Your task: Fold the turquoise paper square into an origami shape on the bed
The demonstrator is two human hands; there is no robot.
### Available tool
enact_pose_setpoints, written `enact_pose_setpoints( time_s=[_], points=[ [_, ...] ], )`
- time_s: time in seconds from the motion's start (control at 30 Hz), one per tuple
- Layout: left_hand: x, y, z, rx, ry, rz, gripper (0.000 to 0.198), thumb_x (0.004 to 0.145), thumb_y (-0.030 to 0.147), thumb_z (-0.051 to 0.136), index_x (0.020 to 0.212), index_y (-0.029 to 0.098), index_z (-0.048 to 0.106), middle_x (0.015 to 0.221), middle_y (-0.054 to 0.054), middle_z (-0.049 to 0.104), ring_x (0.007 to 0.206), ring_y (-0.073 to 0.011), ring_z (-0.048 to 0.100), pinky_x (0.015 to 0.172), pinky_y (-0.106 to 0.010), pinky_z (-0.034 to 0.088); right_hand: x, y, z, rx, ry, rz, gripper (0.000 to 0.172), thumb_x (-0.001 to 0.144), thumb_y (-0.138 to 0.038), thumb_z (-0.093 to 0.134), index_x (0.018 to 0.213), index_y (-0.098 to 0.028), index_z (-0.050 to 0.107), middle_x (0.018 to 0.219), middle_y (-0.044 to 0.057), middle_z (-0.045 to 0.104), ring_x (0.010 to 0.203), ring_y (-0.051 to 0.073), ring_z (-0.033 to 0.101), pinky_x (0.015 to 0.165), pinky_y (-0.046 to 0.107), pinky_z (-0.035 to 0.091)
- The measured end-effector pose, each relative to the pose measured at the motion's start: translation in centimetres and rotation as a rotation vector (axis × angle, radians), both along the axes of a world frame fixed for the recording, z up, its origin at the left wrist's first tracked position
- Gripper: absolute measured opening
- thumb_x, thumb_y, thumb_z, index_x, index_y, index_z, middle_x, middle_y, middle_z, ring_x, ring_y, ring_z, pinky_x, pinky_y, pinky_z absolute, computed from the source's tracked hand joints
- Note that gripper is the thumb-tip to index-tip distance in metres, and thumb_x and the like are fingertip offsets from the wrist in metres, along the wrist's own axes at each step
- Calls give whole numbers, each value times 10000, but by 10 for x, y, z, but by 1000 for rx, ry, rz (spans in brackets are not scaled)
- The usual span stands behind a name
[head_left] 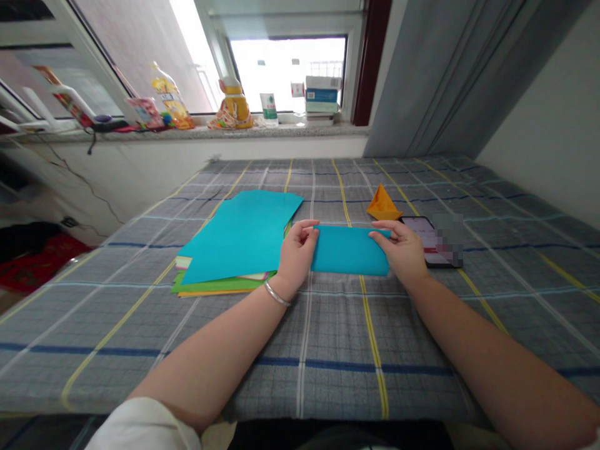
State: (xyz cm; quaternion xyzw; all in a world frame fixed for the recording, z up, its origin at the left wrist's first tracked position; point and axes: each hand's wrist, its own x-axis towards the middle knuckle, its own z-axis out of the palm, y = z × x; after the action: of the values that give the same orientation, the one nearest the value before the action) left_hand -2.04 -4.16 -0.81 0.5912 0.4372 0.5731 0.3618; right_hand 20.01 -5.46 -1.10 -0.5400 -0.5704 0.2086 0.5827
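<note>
A folded sheet of blue paper (349, 251) is stretched between my two hands, its long side running left to right. My left hand (299, 253) pinches its upper left corner between thumb and fingers; a silver bangle circles that wrist. At the upper right corner, my right hand (404, 247) pinches the paper the same way. Just left of my left hand lies a stack of coloured paper (239, 231), blue sheets on top and green, white and orange edges showing below. Beyond my right hand stands a folded orange paper shape (383, 204).
A phone (424, 240), partly blurred out, lies beside my right hand. Everything rests on a plaid cloth (337, 337). Along the windowsill (197, 132) at the back are bottles, a tube (269, 107) and stacked boxes (322, 97). A grey curtain (435, 75) hangs at the right.
</note>
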Motion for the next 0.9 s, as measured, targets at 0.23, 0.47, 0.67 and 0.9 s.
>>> enact_pose_setpoints(
  time_s=[0.23, 0.47, 0.67, 0.9],
  points=[
    [1, -1, 1, -3, -11, 0, 220, 842, 347, 612, 995, 192, 638, 653, 31, 549, 576, -105, 458, 533, -215, 320, 1, -1, 1, -2, -92, -44, 241, 722, -431, 699, 845, -232, 756, 580, -17, 564, 498, 131, 417, 484, 283, 360],
    [-1, 3, 8, -109, 16, 18, 190, 775, 270, 634, 931, 167, 668, 653, 21, 600, 588, -112, 512, 551, -216, 358, 8, 3, 3, -113, -234, 84, 210, 741, -410, 672, 791, -211, 717, 792, 39, 716, 655, 180, 610, 591, 310, 465],
    [0, 6, -2, -312, 15, -90, 220, 709, 245, 656, 906, 152, 685, 616, 12, 604, 518, -102, 488, 466, -203, 293, 9, 3, 6, -305, -204, 362, 161, 732, -358, 683, 796, -214, 714, 742, 36, 729, 710, 211, 680, 612, 322, 518],
    [8, 7, -15, -295, 162, -106, 192, 698, 216, 643, 868, 159, 714, 582, 15, 602, 486, -97, 469, 447, -199, 294, 11, 12, -4, -369, -364, 506, 178, 734, -304, 686, 890, -256, 757, 776, 18, 753, 736, 222, 700, 666, 354, 549]
  ],
)
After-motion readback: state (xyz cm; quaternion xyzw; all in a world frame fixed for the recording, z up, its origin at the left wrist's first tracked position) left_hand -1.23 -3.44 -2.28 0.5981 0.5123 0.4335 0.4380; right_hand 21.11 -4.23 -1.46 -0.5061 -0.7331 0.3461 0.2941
